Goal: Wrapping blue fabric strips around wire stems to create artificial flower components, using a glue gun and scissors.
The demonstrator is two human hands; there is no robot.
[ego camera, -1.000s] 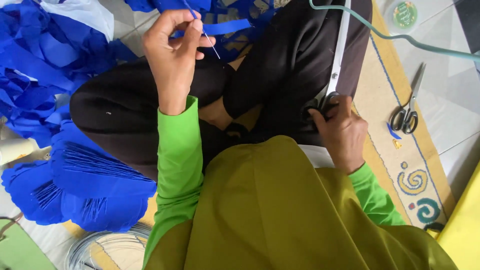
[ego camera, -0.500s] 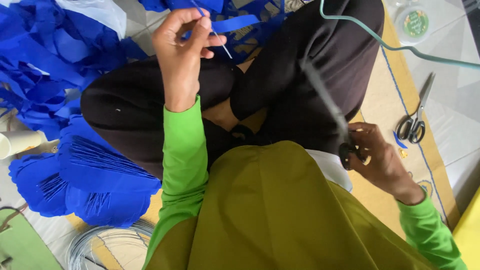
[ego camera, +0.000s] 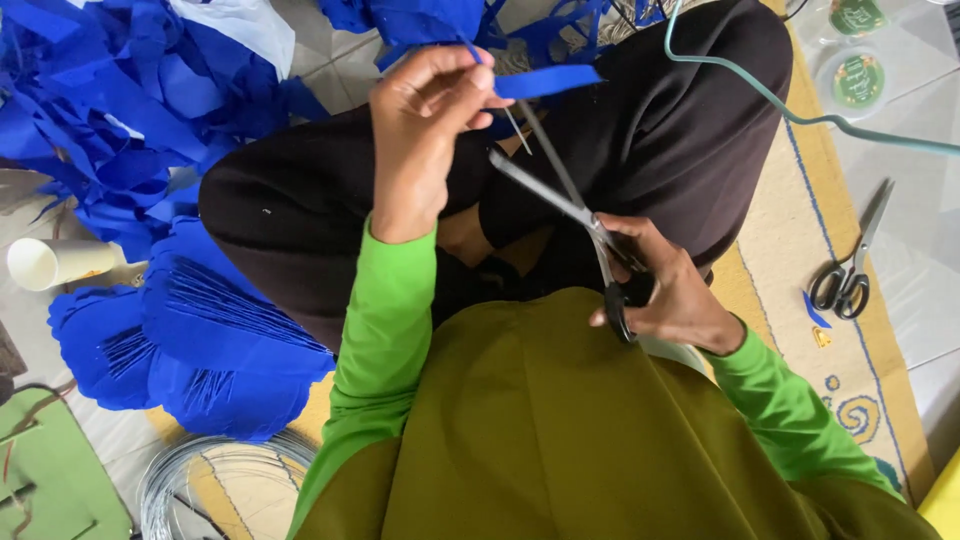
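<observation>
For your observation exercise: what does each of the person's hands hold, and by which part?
Left hand pinches a thin wire with a blue paper strip near its end; right hand grips open scissors by the black handles.

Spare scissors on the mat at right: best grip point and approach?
Take the spare scissors by the black handle loops, coming from above on the near side. They lie flat on the mat, blades shut and pointing away, so the loops are the thickest, safest part.

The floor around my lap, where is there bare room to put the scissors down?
Bare mat lies right of your knee, up to the spare scissors; bare tile beyond them. The left is crowded: blue paper pile, pleated blue fans, paper cup, wire coil.
</observation>
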